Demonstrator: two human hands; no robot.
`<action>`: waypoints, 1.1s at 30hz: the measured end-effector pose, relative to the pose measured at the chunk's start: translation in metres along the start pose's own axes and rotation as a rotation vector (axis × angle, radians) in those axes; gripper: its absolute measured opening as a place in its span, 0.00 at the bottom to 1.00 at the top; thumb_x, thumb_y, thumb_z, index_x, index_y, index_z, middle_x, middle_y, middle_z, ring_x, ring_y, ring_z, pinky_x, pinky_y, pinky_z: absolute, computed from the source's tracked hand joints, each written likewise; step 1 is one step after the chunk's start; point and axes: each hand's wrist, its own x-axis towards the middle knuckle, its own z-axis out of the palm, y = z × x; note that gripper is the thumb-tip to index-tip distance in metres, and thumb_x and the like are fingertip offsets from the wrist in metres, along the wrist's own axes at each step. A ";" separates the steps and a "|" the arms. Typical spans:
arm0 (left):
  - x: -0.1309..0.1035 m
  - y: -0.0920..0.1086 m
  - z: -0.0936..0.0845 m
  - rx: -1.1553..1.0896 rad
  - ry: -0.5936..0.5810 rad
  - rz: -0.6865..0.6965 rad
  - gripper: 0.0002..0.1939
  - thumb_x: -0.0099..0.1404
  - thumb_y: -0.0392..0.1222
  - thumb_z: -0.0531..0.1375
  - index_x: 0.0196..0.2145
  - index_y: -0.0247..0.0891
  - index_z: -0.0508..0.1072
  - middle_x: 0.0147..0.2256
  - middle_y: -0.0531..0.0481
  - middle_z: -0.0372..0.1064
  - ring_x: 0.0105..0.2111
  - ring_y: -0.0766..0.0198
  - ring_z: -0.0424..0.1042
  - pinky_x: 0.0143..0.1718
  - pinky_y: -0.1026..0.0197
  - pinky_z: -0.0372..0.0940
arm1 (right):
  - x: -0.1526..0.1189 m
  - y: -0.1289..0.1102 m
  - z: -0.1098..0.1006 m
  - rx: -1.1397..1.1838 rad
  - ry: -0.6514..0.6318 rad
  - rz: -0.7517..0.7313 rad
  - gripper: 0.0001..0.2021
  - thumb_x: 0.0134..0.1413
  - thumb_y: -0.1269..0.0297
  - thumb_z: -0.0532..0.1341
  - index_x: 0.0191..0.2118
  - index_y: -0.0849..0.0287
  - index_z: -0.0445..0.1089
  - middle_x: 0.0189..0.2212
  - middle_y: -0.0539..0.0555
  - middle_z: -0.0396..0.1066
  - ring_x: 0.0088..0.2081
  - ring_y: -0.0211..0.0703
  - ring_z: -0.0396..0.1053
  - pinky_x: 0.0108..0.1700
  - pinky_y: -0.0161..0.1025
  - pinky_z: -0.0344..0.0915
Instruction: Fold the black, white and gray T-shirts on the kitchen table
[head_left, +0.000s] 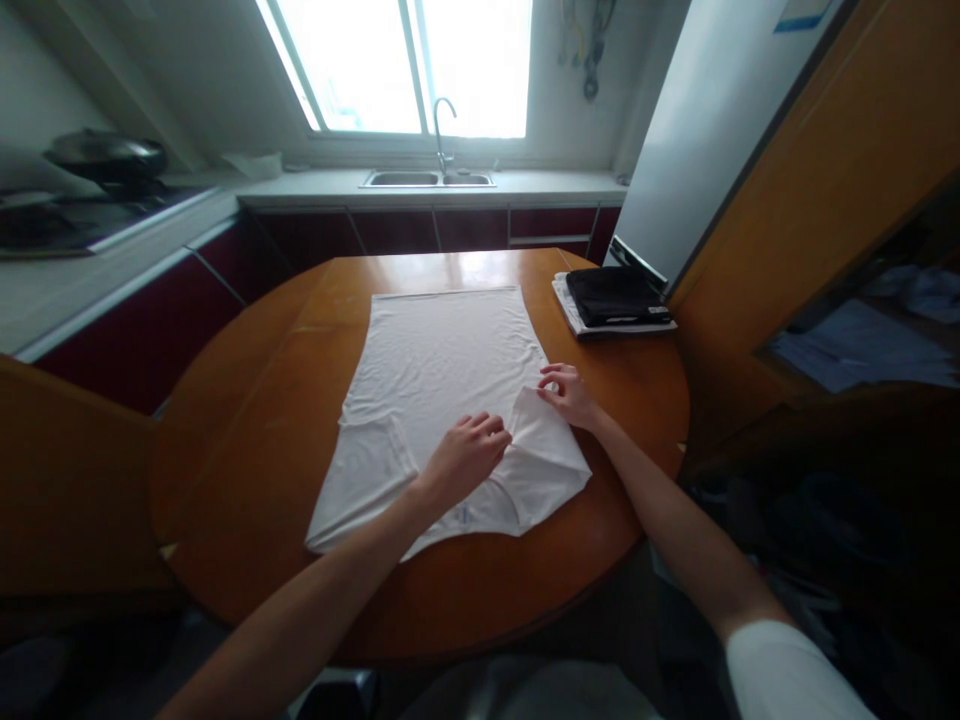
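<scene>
A white T-shirt (450,350) lies spread on the wooden table, its hem toward the window and its neck toward me. Both sleeves are folded in over the body. My left hand (469,455) is closed at the inner edge of the right-hand sleeve, fingers curled and gripping the cloth there. At the upper corner of that same sleeve, my right hand (568,397) pinches the fabric between thumb and fingers. Small wrinkles run across the shirt's middle. My left forearm covers part of the cloth near the neck.
The oval wooden table (247,400) carries a black flat case (619,296) on white papers at its far right. Beyond stand a counter with a sink (405,180) and a faucet (439,135). A lidded pan (109,155) rests on the stove at left; a refrigerator (690,130) stands right.
</scene>
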 end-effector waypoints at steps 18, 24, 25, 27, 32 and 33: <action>-0.006 0.003 0.027 -0.195 -0.080 -0.063 0.19 0.76 0.43 0.52 0.62 0.40 0.67 0.66 0.43 0.60 0.68 0.51 0.56 0.67 0.42 0.54 | -0.046 -0.030 -0.007 -0.455 -0.382 -0.055 0.31 0.72 0.51 0.44 0.73 0.59 0.48 0.73 0.60 0.43 0.74 0.54 0.39 0.70 0.67 0.32; -0.005 0.003 0.026 -0.211 -0.050 -0.080 0.21 0.77 0.42 0.51 0.64 0.39 0.65 0.66 0.42 0.60 0.68 0.52 0.56 0.67 0.44 0.53 | -0.052 -0.042 -0.015 -0.412 -0.325 -0.076 0.32 0.73 0.50 0.41 0.75 0.56 0.41 0.74 0.59 0.40 0.74 0.50 0.37 0.71 0.64 0.35; -0.005 0.003 0.027 -0.212 -0.048 -0.082 0.21 0.76 0.41 0.51 0.64 0.39 0.65 0.66 0.42 0.60 0.68 0.52 0.56 0.67 0.44 0.53 | -0.058 -0.044 -0.014 -0.417 -0.339 -0.092 0.32 0.72 0.49 0.42 0.75 0.56 0.41 0.74 0.59 0.40 0.74 0.50 0.37 0.71 0.64 0.34; -0.005 0.002 0.029 -0.208 -0.043 -0.093 0.21 0.76 0.41 0.51 0.64 0.39 0.65 0.66 0.41 0.60 0.68 0.52 0.56 0.67 0.44 0.53 | -0.070 -0.045 -0.013 -0.451 -0.384 -0.100 0.32 0.72 0.48 0.44 0.75 0.55 0.41 0.73 0.59 0.41 0.74 0.51 0.38 0.71 0.64 0.33; -0.006 0.000 0.033 -0.208 -0.015 -0.133 0.20 0.76 0.41 0.52 0.63 0.40 0.66 0.66 0.41 0.61 0.67 0.52 0.57 0.67 0.44 0.54 | -0.083 -0.039 -0.017 -0.518 -0.415 -0.066 0.34 0.71 0.47 0.45 0.75 0.55 0.41 0.74 0.60 0.39 0.74 0.54 0.38 0.71 0.66 0.31; -0.006 0.000 0.033 -0.207 -0.007 -0.144 0.20 0.75 0.41 0.53 0.62 0.40 0.66 0.66 0.41 0.61 0.67 0.52 0.58 0.67 0.44 0.55 | -0.080 -0.039 -0.019 -0.526 -0.396 -0.052 0.35 0.71 0.46 0.45 0.75 0.56 0.41 0.74 0.61 0.39 0.74 0.55 0.37 0.70 0.67 0.32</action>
